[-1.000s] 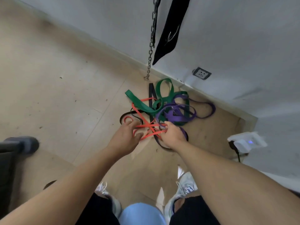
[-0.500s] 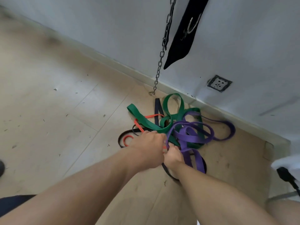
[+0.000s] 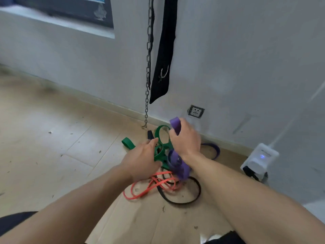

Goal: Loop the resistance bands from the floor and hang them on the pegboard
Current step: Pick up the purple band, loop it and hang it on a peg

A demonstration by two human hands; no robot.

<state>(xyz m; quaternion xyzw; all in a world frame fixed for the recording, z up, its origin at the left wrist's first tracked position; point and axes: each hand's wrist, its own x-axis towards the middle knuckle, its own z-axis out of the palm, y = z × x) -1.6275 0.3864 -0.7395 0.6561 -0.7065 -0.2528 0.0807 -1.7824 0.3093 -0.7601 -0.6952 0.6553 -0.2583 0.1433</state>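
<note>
A tangle of resistance bands lies on the wooden floor by the wall. My right hand (image 3: 184, 138) grips the purple band (image 3: 175, 125), lifted above the pile, with more purple loops (image 3: 177, 164) hanging under my wrist. My left hand (image 3: 140, 161) reaches into the green band (image 3: 162, 155); its fingers look partly extended and its grip is hidden. The orange band (image 3: 149, 187) and a black band (image 3: 182, 199) lie on the floor below my hands. No pegboard is in view.
A metal chain (image 3: 148, 67) and a black strap (image 3: 163, 59) hang down the white wall. A wall socket (image 3: 195, 111) sits low on the wall. A white device (image 3: 260, 159) with a blue light stands at the right. A window ledge (image 3: 58, 22) is upper left.
My right hand has risen from the pile with the purple band in its grip. My left hand has shifted onto the green band. The view has tilted up toward the wall.
</note>
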